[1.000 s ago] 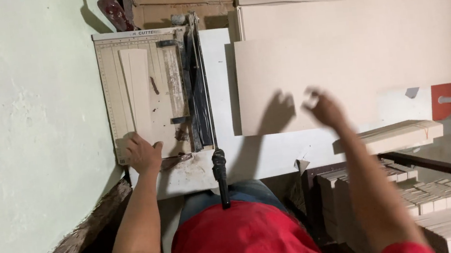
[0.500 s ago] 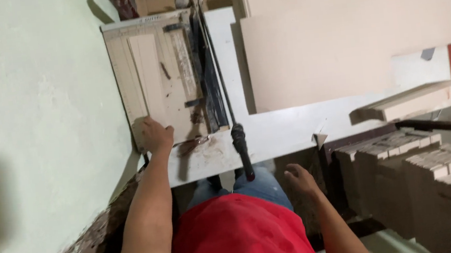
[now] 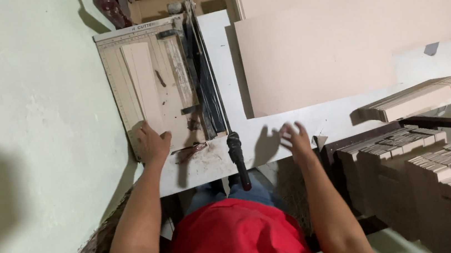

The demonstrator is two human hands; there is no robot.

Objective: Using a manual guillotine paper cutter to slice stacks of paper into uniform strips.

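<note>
My left hand (image 3: 152,144) lies flat on the beige paper cutter board (image 3: 148,79); my right hand (image 3: 295,138), fingers spread, hovers empty at three o'clock of the black cutter handle (image 3: 237,156), below the large tan cardboard sheet (image 3: 329,48).

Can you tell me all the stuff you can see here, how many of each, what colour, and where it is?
Paper cutter: one, beige board with a black blade arm, on the white table by the wall.
Cutter handle: one, black, sticking out over the table's near edge.
Table: one, white.
Large card sheets: a stack, count unclear, tan, on the table right of the cutter.
Small card stack: one, tan, at the table's right end.
Cut card piles: many, tan, lower right.
Wall: pale green, on the left.
Shirt: one, red.
Left hand: resting on the cutter board's near corner.
Right hand: fingers spread open, over the table edge.
</note>
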